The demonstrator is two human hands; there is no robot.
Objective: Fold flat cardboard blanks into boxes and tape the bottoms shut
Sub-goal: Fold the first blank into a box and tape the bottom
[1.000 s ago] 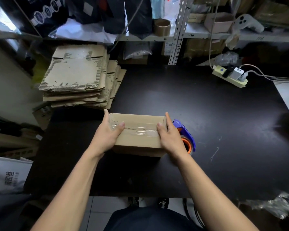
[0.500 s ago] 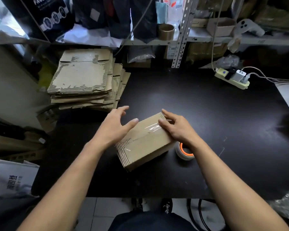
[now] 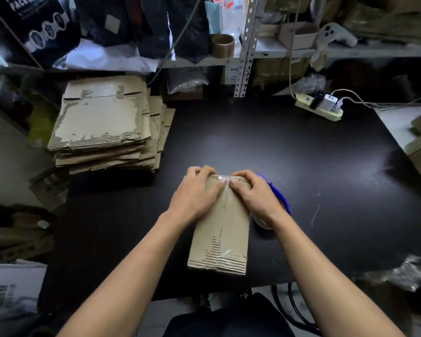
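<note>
Both forearms reach up from the bottom of the frame to the box [image 3: 220, 229] lying lengthwise at centre on the black surface [image 3: 314, 171]. The left hand [image 3: 195, 193] and right hand [image 3: 252, 194] grip its far end, fingers curled over the edge, thumbs pressing the clear tape [image 3: 225, 178] along the seam. A tape dispenser [image 3: 276, 198] sits just right; flat blanks [image 3: 102, 122] are stacked upper left.

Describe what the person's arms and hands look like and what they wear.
Both forearms are bare up to the frame edge, with no sleeves visible. The left hand and right hand wear no gloves, and no rings, watch or wristband are visible. Nails look short and unpainted.
</note>
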